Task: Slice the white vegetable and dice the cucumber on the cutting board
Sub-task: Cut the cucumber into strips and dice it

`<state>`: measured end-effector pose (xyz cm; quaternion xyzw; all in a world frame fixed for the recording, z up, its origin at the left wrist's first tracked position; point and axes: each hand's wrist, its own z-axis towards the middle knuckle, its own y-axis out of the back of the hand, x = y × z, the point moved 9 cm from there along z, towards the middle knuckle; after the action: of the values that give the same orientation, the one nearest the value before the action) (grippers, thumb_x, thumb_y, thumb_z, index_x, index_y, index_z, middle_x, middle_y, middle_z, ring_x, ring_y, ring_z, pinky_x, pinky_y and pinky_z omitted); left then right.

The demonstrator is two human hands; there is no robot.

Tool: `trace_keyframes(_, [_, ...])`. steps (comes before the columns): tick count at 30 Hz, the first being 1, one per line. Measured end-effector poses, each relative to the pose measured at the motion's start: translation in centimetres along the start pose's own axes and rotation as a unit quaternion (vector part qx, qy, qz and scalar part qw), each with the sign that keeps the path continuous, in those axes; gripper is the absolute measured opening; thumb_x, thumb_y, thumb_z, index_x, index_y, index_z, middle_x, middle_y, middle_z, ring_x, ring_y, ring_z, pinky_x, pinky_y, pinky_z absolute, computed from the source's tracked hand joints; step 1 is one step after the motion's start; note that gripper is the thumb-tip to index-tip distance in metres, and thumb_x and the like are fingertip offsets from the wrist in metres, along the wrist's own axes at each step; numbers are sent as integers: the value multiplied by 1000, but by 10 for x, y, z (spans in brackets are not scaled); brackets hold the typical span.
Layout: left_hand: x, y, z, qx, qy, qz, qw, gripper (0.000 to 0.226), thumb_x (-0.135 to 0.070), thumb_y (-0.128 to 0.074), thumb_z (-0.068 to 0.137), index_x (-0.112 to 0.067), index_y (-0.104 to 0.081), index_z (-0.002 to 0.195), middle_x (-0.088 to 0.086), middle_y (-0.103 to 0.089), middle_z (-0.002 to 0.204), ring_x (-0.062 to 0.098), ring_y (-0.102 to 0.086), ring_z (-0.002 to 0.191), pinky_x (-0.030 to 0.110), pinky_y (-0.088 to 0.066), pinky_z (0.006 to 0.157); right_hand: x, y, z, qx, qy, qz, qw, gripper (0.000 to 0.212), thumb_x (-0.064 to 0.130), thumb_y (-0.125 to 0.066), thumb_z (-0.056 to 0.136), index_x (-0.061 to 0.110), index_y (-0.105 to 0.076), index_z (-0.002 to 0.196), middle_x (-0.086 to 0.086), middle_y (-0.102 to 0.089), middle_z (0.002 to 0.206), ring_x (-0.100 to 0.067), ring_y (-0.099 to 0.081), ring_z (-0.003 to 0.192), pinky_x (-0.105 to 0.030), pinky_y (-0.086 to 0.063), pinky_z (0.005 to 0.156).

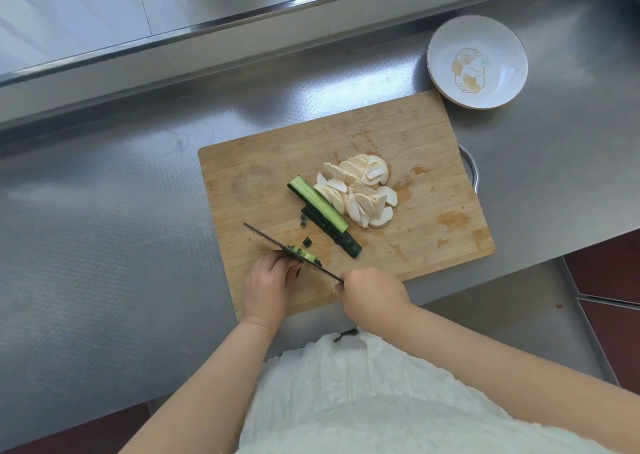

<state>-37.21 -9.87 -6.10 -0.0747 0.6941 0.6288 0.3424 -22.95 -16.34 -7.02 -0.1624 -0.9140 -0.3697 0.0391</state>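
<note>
The dicing step is underway, judging by the layout: the white vegetable slices [360, 190] are already lying in a loose heap near the middle of the cutting board [433, 163], so slicing looks finished. The right hand [372, 292] is gripping the handle of the knife [277, 244], fingers wrapped round it, with the blade running out to the far left across the near-left part of the board. The left hand [268, 280] is holding down a cucumber strip [306, 255] against the blade, fingers curled over it. A few dark diced bits [306, 241] are lying just beyond the blade. Two more long cucumber strips [323, 216] are waiting just left of the white heap, touching it. Next, the left hand probably needs to be feeding the strip along evenly, fingertips tucked back from the edge
</note>
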Motion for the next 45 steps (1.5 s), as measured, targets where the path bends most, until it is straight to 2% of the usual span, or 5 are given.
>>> trace_keyframes(5, [2,-1,0,7,18,-3,1000,11,-4,-80,72,-3,-70,75,11,-62,76,31,-58,69,36,-47,52,-7,-2,5,20,-34,56,998,18,22,-46,95,14,-62,96,-1,-51,70,-24,-53,66,-26,-35,49])
trace_keyframes(10, [5,-1,-10,4,22,-20,1000,11,-6,-78,75,-3,-68,77,8,-62,81,26,-58,73,34,-47,59,-17,-1,0,1,-36,142,989,34,42,-43,97,22,-43,70,2,-49,62,-18,-48,55,-26,-34,44])
trace_keyframes(20, [7,0,-19,12,44,-2,999,10,-3,-76,77,0,-70,84,13,-64,86,33,-61,80,39,-51,62,-5,4,-18,-55,35,41,997,28,34,-39,99,19,-62,97,-3,-52,66,-26,-48,62,-26,-23,42])
trace_keyframes(35, [8,-1,-18,4,56,3,998,8,-1,-75,76,-2,-69,82,13,-64,85,34,-61,79,40,-51,57,5,-3,-18,-39,44,21,998,27,31,-38,99,17,-62,102,-6,-63,79,-26,-52,66,-28,-34,49])
trace_keyframes(45, [13,-4,-19,3,61,-4,998,7,-3,-74,78,-1,-69,83,12,-65,88,33,-60,81,40,-50,59,8,-16,-5,11,-25,33,999,18,19,-45,94,15,-62,98,0,-45,65,-25,-51,69,-26,-35,50])
